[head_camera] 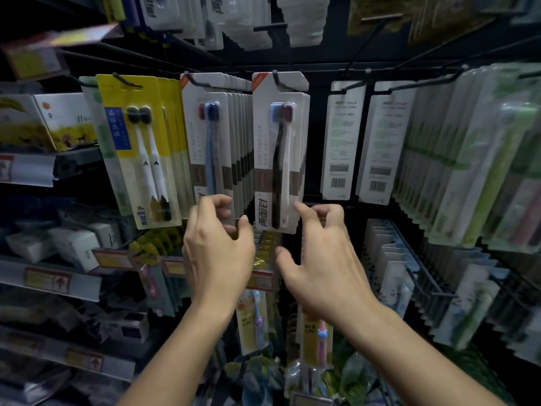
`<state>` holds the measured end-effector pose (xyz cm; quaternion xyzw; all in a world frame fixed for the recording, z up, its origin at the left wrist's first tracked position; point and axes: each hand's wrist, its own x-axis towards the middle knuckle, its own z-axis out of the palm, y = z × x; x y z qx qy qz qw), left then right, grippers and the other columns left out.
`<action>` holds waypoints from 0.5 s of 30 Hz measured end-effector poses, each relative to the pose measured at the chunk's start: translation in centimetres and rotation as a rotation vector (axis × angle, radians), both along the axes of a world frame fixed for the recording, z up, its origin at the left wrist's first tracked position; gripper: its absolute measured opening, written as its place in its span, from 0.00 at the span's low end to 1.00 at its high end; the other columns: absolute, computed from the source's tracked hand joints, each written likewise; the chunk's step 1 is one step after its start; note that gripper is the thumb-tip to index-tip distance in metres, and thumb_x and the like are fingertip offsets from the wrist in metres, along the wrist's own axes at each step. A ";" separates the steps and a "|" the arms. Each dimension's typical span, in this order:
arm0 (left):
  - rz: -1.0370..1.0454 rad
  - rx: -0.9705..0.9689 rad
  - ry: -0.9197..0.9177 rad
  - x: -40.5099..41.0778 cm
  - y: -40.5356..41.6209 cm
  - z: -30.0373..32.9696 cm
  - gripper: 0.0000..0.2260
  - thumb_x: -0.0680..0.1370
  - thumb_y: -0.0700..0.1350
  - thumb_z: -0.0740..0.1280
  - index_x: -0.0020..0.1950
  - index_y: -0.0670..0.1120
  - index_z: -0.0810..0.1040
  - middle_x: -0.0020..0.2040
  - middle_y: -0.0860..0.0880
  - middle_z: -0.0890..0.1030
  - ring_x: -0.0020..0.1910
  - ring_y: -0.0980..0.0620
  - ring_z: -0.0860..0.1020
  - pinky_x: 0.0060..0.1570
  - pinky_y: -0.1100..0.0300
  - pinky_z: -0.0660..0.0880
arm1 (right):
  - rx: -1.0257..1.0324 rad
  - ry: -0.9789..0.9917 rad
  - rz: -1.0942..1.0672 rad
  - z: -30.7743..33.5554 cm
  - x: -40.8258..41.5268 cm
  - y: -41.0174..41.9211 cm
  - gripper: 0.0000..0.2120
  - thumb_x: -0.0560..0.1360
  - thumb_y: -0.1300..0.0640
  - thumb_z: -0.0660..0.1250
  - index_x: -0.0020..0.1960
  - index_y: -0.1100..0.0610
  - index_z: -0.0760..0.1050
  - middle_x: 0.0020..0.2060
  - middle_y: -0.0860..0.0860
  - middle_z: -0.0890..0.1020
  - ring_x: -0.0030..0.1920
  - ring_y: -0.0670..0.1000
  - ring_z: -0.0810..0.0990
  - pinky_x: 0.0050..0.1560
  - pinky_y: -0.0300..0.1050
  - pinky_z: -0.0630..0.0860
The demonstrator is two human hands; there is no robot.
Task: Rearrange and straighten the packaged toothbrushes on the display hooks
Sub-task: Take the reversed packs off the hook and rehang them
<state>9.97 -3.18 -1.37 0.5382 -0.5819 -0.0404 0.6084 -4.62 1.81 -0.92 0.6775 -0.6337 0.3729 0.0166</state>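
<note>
Behind the front cards, the deeper white toothbrush packs are being hidden, so no count is possible. Two hooks are being used centrally. Their lower edge is being pinched by the left hand; the right hand, fingers spread, is touching the right-hand front pack.

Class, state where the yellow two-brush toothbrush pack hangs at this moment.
In the head view, the yellow toothbrush pack hangs left of centre, tilted, beside the white toothbrush packs whose lower ends the left hand grips.
</note>
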 end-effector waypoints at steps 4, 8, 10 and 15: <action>-0.027 0.010 -0.011 -0.8 0.3 -0.1 0.12 0.77 0.45 0.74 0.58 0.52 0.76 0.49 0.56 0.77 0.38 0.63 0.77 0.42 0.68 0.68 | -0.002 0.001 -0.007 0.1 -0.6 0.2 0.33 0.78 0.42 0.69 0.79 0.46 0.60 0.67 0.46 0.60 0.67 0.48 0.71 0.54 0.37 0.69; -0.036 0.000 -0.023 -1.6 0.6 -0.1 0.11 0.78 0.45 0.74 0.57 0.53 0.76 0.47 0.56 0.78 0.38 0.63 0.77 0.42 0.68 0.70 | 0.002 -0.005 -0.009 0.2 -1.4 0.6 0.32 0.78 0.42 0.68 0.79 0.46 0.62 0.68 0.45 0.61 0.68 0.48 0.72 0.55 0.37 0.70; -0.044 -0.021 -0.015 -2.2 0.9 0.0 0.11 0.78 0.44 0.73 0.57 0.53 0.76 0.46 0.56 0.78 0.38 0.63 0.77 0.41 0.66 0.71 | -0.009 -0.009 -0.011 0.3 -1.9 0.7 0.31 0.78 0.42 0.68 0.78 0.47 0.63 0.67 0.45 0.62 0.68 0.49 0.72 0.56 0.39 0.72; -0.078 -0.071 -0.001 -3.9 1.6 0.2 0.10 0.78 0.43 0.72 0.57 0.52 0.76 0.45 0.56 0.79 0.41 0.58 0.79 0.43 0.57 0.76 | -0.027 -0.018 -0.033 0.4 -3.2 1.2 0.30 0.78 0.43 0.68 0.77 0.47 0.64 0.66 0.44 0.65 0.70 0.49 0.71 0.62 0.44 0.74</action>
